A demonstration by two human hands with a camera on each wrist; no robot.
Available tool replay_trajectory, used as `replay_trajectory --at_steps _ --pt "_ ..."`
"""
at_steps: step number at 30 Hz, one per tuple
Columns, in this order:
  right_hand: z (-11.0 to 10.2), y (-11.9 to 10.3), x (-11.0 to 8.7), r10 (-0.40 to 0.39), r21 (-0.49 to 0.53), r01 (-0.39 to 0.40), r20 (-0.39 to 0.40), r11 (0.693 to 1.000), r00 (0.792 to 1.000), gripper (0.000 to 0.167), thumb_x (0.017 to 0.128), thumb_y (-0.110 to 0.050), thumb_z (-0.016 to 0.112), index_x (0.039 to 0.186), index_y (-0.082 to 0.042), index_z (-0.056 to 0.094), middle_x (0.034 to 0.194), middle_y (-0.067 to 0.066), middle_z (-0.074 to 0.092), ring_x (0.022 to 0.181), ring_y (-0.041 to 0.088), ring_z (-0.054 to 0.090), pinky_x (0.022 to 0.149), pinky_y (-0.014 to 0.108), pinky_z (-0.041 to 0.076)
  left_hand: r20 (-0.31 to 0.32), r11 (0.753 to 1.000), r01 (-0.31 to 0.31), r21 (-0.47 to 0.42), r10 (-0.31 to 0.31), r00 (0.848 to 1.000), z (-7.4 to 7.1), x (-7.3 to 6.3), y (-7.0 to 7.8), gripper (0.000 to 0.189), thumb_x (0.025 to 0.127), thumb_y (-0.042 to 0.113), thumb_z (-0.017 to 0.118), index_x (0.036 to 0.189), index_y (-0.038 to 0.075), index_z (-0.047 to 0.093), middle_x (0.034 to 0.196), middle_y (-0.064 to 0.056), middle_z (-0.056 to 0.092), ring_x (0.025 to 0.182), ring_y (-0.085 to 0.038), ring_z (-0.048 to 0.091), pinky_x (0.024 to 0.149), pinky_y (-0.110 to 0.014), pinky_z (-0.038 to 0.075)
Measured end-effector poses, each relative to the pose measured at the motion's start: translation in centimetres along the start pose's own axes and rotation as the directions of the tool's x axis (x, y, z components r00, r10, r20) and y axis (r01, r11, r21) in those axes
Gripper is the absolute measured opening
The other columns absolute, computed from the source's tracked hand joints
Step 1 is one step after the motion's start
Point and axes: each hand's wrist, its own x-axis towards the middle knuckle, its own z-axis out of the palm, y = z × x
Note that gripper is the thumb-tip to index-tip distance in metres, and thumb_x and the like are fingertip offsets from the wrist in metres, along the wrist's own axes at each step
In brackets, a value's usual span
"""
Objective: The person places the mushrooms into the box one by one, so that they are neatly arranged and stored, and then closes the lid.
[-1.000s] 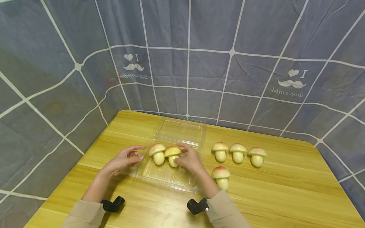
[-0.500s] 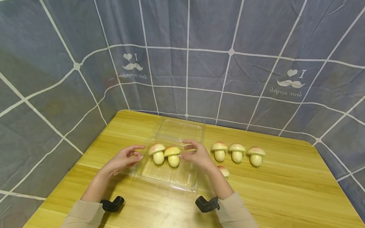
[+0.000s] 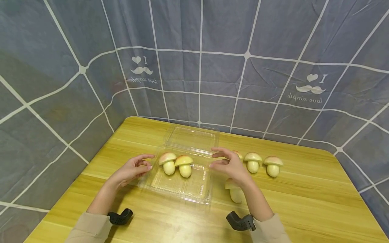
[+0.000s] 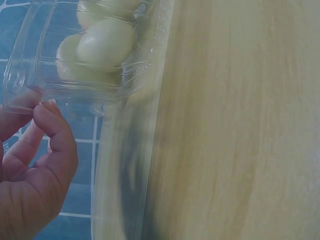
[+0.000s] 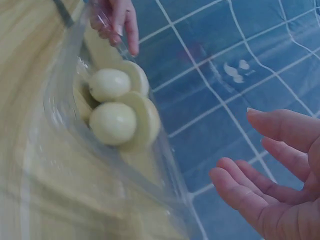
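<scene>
A clear plastic clamshell box (image 3: 182, 189) lies open on the table, its lid (image 3: 192, 137) folded back toward the curtain. Two mushrooms with pale stems and yellowish, red-tinged caps, the left one (image 3: 168, 164) and the right one (image 3: 184, 166), lie side by side in its base. At the box's left edge, my left hand (image 3: 130, 171) pinches the rim between thumb and forefinger, as the left wrist view shows. My right hand (image 3: 232, 167), its fingers spread and holding nothing, is just past the box's right edge. It partly covers a mushroom (image 3: 238, 154) behind it.
Two more mushrooms, one (image 3: 252, 162) beside the other (image 3: 273, 166), stand in a row on the right. Nearer me, another mushroom (image 3: 235, 194) is partly behind my right forearm. A grey-blue checked curtain (image 3: 218, 74) hangs behind the wooden table (image 3: 304, 202).
My right hand has let go of the right-hand mushroom in the box and moved right, out past the box's edge. The left hand has stayed at the rim.
</scene>
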Motion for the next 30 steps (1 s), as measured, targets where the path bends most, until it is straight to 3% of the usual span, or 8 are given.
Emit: replay_trajectory --at_steps 6,12,19,30 --pt "-2.0 0.0 -1.7 0.050 -0.007 -0.051 -0.028 0.999 0.998 0.058 0.080 -0.007 0.072 0.133 -0.007 0.048 0.125 0.023 0.047 0.101 0.027 0.058 0.066 0.049 0.052 0.001 1.000 0.003 0.003 -0.003 1.000 -0.1 0.0 -0.1 0.054 0.092 0.007 0.057 0.139 -0.007 0.032 0.089 -0.006 0.053 0.061 -0.010 0.042 0.054 -0.021 0.035" --pt "-3.9 0.3 -3.5 -0.004 -0.030 0.002 -0.050 1.000 0.999 0.058 0.081 -0.003 0.070 0.134 0.000 0.045 0.124 0.025 0.046 0.095 0.021 0.061 0.077 0.038 0.052 0.000 1.000 0.000 -0.002 0.000 1.000 -0.1 -0.1 -0.1 0.054 0.092 0.006 0.057 0.138 -0.007 0.031 0.088 -0.006 0.053 0.061 -0.010 0.042 0.054 -0.021 0.034" --pt "-5.6 1.0 -5.1 0.004 -0.110 -0.012 -0.074 0.994 0.997 0.059 0.082 -0.006 0.070 0.134 0.002 0.043 0.127 0.030 0.042 0.095 0.025 0.060 0.076 0.030 0.050 -0.002 1.000 -0.006 0.000 0.006 1.000 -0.2 0.0 -0.1 0.054 0.093 0.007 0.057 0.138 -0.007 0.032 0.088 -0.005 0.053 0.061 -0.010 0.042 0.054 -0.021 0.034" --pt "-7.4 3.4 -7.0 0.075 -0.121 -0.072 0.027 0.990 0.997 0.064 0.082 -0.008 0.070 0.137 0.001 0.040 0.132 0.032 0.035 0.096 0.028 0.060 0.079 0.033 0.050 0.008 1.000 -0.007 -0.006 0.007 1.000 -0.3 0.0 -0.3 0.055 0.093 0.008 0.057 0.138 -0.007 0.031 0.090 -0.006 0.053 0.063 -0.010 0.043 0.055 -0.021 0.036"
